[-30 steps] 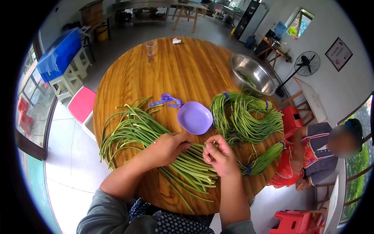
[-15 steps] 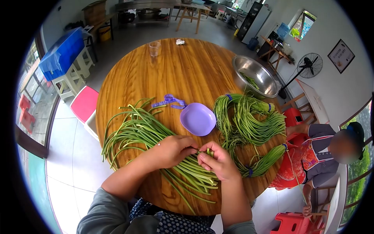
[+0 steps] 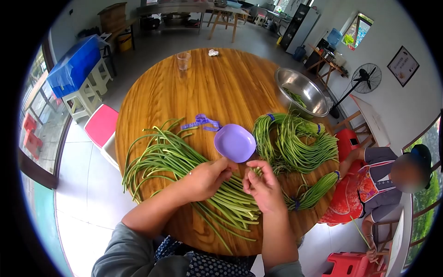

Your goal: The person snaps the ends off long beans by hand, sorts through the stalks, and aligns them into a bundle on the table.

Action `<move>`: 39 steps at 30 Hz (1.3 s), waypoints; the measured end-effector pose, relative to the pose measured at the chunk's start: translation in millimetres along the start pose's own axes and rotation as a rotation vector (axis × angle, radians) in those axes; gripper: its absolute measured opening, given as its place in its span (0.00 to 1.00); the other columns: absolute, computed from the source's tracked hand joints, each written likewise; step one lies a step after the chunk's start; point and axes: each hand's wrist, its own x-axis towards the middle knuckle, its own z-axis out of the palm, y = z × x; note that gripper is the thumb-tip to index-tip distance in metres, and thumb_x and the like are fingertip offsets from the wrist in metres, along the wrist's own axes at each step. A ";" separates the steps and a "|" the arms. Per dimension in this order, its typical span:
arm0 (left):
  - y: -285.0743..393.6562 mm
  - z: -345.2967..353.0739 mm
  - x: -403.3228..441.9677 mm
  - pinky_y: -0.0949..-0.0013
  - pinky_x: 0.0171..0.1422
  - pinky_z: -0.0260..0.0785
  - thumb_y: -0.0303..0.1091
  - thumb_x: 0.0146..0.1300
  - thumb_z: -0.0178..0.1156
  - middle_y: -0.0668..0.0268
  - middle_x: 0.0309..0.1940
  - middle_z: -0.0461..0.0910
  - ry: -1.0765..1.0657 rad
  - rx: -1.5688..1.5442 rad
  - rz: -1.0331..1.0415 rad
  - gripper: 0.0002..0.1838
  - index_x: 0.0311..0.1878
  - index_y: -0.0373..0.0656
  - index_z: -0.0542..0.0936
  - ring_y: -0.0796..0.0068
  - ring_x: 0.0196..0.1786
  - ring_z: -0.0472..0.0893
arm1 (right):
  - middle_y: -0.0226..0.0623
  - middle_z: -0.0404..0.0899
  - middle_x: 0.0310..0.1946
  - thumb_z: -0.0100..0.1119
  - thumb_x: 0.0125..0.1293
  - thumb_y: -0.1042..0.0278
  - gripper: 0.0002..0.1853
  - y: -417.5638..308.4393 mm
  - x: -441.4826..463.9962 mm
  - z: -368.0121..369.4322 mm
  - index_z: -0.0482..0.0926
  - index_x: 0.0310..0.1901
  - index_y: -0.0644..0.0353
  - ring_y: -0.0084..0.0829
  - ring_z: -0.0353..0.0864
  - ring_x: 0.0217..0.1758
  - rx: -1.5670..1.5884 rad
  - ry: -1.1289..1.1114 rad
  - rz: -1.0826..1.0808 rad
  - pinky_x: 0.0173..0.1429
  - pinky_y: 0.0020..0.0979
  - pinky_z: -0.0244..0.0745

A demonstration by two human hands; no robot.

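Long green stems (image 3: pixel 170 157) lie loose across the near left of the round wooden table, their cut ends toward the right. My left hand (image 3: pixel 210 179) is closed above them, its thumb and fingers pinched; what they hold is hidden. Close by on the right, my right hand (image 3: pixel 264 187) curls around short green stem pieces. A purple bowl (image 3: pixel 235 143) sits just beyond both hands, with a purple patterned ribbon (image 3: pixel 201 121) to its left. Bundles of green stems (image 3: pixel 304 143) bound with blue bands lie to the right, a smaller bundle (image 3: pixel 316 191) nearer me.
A steel basin (image 3: pixel 302 90) with some green pieces stands at the back right edge. A clear cup (image 3: pixel 183 61) and crumpled white paper (image 3: pixel 213 53) are at the far side. A person (image 3: pixel 378 180) at the right holds a green stem beside red stools (image 3: pixel 346 264).
My hands, close together half a second ago, have moved slightly apart. The person at the right has lowered one hand and now has a stem in it.
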 end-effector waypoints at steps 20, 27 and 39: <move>-19.3 2.6 2.0 0.59 0.42 0.75 0.27 0.66 0.64 0.56 0.33 0.83 -0.059 -0.017 0.166 0.05 0.42 0.38 0.80 0.55 0.38 0.84 | 0.33 0.77 0.32 0.58 0.75 0.71 0.06 5.1 0.8 -18.0 0.74 0.48 0.60 0.20 0.70 0.25 -0.040 -0.206 0.319 0.28 0.21 0.61; 5.7 18.5 -3.7 0.62 0.38 0.74 0.28 0.51 0.60 0.63 0.28 0.79 0.084 0.739 0.374 0.08 0.36 0.42 0.77 0.63 0.35 0.83 | 0.54 0.81 0.34 0.64 0.63 0.78 0.12 28.9 -2.7 27.4 0.72 0.46 0.62 0.61 0.81 0.37 -1.302 0.160 -0.397 0.38 0.52 0.74; -15.5 31.0 7.3 0.74 0.45 0.66 0.25 0.79 0.44 0.65 0.39 0.75 0.074 -0.963 -0.156 0.19 0.70 0.44 0.61 0.78 0.36 0.70 | 0.34 0.72 0.36 0.48 0.81 0.60 0.11 9.2 5.7 0.3 0.74 0.52 0.57 0.24 0.67 0.30 0.370 -0.003 0.076 0.36 0.23 0.64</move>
